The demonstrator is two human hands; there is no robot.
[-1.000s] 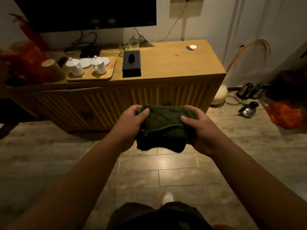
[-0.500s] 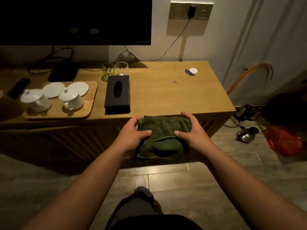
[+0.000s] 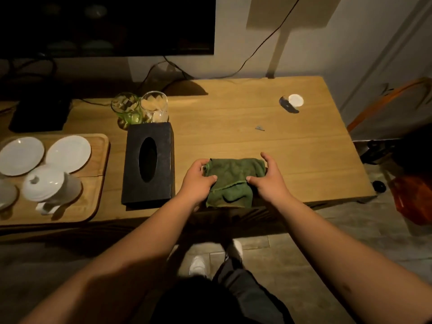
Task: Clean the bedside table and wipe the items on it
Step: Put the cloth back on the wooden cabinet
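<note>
A folded dark green cloth (image 3: 231,181) hangs between both hands over the front edge of the wooden table (image 3: 304,155). My left hand (image 3: 197,181) grips its left side and my right hand (image 3: 268,181) grips its right side. To the left of the cloth a black tissue box (image 3: 149,164) lies on the table. Behind the box stand a green glass (image 3: 126,108) and a clear glass (image 3: 155,106). A wooden tray (image 3: 93,183) at the left carries two white saucers (image 3: 67,153) and a white lidded cup (image 3: 49,185).
A small white round object (image 3: 295,100) and a tiny grey scrap (image 3: 259,128) lie on the table's far right part. A dark screen (image 3: 107,24) hangs on the wall behind, with cables below. An orange bag (image 3: 411,199) and kettles sit on the floor at right.
I have stepped closer to the table. Both hands have carried the cloth forward, from in front of the cabinet to above the table's front edge.
</note>
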